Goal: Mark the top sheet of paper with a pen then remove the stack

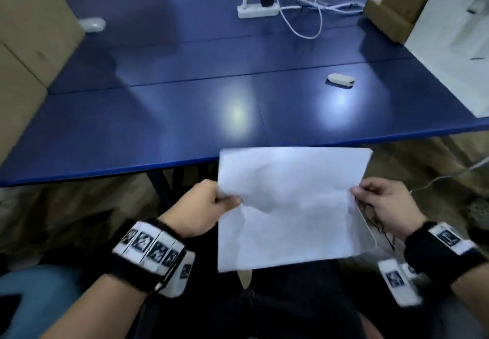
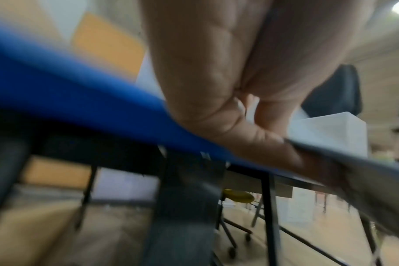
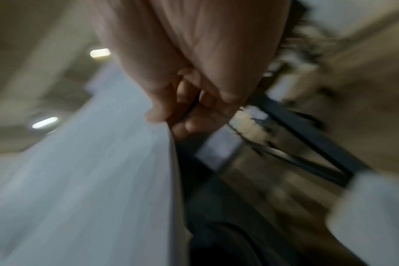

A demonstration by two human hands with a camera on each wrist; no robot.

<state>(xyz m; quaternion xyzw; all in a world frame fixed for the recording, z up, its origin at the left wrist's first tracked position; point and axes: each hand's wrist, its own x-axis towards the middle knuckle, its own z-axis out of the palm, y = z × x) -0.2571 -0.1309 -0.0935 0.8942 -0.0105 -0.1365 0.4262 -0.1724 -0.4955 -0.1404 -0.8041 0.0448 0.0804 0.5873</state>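
White paper stack (image 1: 291,206) held clear of the blue table (image 1: 185,116).
Left hand (image 1: 201,206) and right hand (image 1: 383,206) pinch opposite edges — keep both pinches level so no sheets slip.

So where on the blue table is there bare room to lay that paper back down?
Both hands, left and right, hold the paper stack off the blue table. The wide near strip along the front edge is bare, bordered by the small white object at right. It is crowded at the back around the power strip and its cables.
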